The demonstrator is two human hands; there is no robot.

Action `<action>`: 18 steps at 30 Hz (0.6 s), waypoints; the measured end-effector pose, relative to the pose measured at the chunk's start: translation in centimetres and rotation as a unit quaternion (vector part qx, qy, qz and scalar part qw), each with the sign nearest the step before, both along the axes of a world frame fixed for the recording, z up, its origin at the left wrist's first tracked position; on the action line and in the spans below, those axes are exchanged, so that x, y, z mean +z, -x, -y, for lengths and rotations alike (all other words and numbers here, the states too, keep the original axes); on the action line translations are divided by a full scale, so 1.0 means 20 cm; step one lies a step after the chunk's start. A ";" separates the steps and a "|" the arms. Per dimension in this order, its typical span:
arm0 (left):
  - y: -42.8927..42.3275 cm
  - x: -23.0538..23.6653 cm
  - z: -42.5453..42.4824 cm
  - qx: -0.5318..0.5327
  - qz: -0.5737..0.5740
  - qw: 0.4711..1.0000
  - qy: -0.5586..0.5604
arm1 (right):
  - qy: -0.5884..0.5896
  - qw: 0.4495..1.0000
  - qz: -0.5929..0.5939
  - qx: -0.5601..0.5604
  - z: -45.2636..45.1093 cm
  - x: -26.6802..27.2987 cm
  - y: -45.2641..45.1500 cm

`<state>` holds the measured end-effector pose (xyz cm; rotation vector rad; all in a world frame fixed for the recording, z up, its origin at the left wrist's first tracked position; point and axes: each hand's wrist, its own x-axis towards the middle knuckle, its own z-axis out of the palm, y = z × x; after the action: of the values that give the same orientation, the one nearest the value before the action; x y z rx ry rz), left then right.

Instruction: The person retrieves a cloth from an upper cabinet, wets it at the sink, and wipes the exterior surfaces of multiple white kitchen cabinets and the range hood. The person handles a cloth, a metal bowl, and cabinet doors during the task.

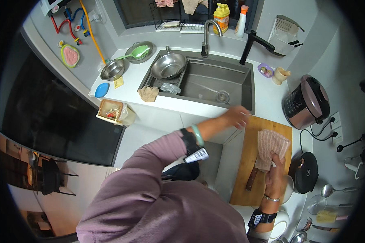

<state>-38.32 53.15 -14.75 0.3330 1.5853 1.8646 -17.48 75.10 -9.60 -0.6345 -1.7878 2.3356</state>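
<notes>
My left hand (238,117), blurred and with a few fingers spread, hangs by the front right corner of the sink (252,91), close to the wooden cutting board (249,136). It seems to hold nothing. On the board, my right hand (275,167) grips the lower end of a pink-and-white striped cloth (272,142). A knife with a brown handle (252,179) lies on the board beside that hand; the cloth covers most of its blade. A clear round lid (287,189) is partly behind my right forearm.
A metal bowl (168,66) rests in the sink's left part, near a beige cloth (148,93). Right of the board stand a pressure cooker (304,101) and a black round appliance (304,172). A mortar (280,76) sits behind. A waste bin (126,116) hangs at the counter's front left.
</notes>
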 end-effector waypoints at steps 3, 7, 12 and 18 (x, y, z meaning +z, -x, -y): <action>0.25 -0.18 0.49 0.203 0.041 0.976 0.068 | 0.024 0.999 -0.009 0.026 0.06 -0.03 0.10; 0.57 -0.35 1.16 0.378 0.109 0.917 0.062 | 0.007 0.999 0.002 0.051 0.15 -0.01 0.31; 0.86 -0.57 1.73 0.526 0.168 0.834 0.022 | -0.014 0.997 -0.008 0.080 0.38 0.04 0.69; 1.09 -0.86 2.10 0.405 0.136 0.897 -0.116 | -0.023 0.997 0.010 0.067 0.72 -0.02 1.28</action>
<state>-60.15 11.21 -31.90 -0.5694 1.4014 2.5809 -43.04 60.67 -10.05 -0.5489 -1.9434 2.3732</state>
